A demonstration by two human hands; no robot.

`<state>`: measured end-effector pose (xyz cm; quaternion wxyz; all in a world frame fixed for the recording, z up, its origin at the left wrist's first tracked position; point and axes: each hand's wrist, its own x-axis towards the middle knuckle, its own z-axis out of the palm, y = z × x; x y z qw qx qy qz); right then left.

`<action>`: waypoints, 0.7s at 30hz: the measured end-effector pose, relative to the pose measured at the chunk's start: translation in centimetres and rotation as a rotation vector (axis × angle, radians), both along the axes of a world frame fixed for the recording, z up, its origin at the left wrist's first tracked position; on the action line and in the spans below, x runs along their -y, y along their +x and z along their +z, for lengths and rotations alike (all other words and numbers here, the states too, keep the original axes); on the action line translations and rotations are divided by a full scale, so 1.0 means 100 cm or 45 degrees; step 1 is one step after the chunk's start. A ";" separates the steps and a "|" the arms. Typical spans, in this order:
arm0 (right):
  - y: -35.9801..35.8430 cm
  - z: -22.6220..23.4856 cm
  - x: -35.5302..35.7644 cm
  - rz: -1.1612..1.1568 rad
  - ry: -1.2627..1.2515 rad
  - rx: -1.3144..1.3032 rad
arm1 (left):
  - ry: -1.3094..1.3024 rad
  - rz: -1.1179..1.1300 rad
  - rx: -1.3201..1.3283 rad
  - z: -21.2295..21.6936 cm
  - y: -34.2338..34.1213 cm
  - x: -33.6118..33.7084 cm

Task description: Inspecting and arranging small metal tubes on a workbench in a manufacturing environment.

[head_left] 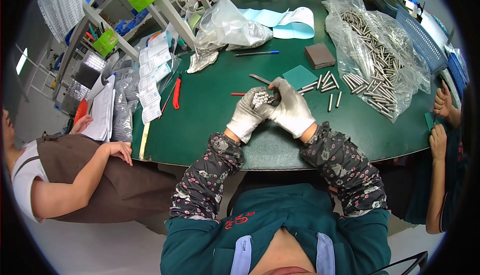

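Both my hands wear whitish work gloves, greyed at the fingers, and meet over the near middle of the green table. My left hand (pixel 245 117) is closed round a bundle of short metal pins (pixel 261 98), their round ends facing up. Against the bundle's right side my right hand (pixel 292 109) is closed too, its bent fingers and thumb pressing on the pins; part of its grip is hidden. Just beyond my fingers lie a thin metal strip (pixel 259 79) and a red stick-like thing (pixel 238 94). Loose pins (pixel 327 82) are scattered right of my right hand, beside a green square sheet (pixel 300 77).
A large clear plastic bag (pixel 370 50) of metal pins spills open at the right. Farther back are a brown block (pixel 319 55), a blue pen (pixel 256 53) and a crumpled bag (pixel 230 25). Red-handled pliers (pixel 177 92) lie left. People sit or stand at both sides.
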<state>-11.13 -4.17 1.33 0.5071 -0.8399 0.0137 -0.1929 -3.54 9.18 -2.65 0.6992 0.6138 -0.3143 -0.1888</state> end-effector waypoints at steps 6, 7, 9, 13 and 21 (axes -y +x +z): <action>0.008 0.014 0.031 -0.271 -0.472 0.300 | 0.216 0.040 -0.070 0.006 -0.003 0.001; 0.013 0.018 0.045 -0.418 -0.568 0.306 | 0.148 0.044 -0.132 0.007 -0.005 0.003; 0.025 0.028 0.074 -0.653 -0.748 0.096 | 0.151 0.056 -0.146 0.007 -0.005 0.002; 0.042 0.042 0.115 -0.695 -0.914 -0.493 | 0.222 0.073 -0.231 0.015 -0.007 0.003; 0.064 0.026 0.118 -0.727 -1.003 -0.725 | 0.212 0.096 -0.338 0.021 -0.004 0.003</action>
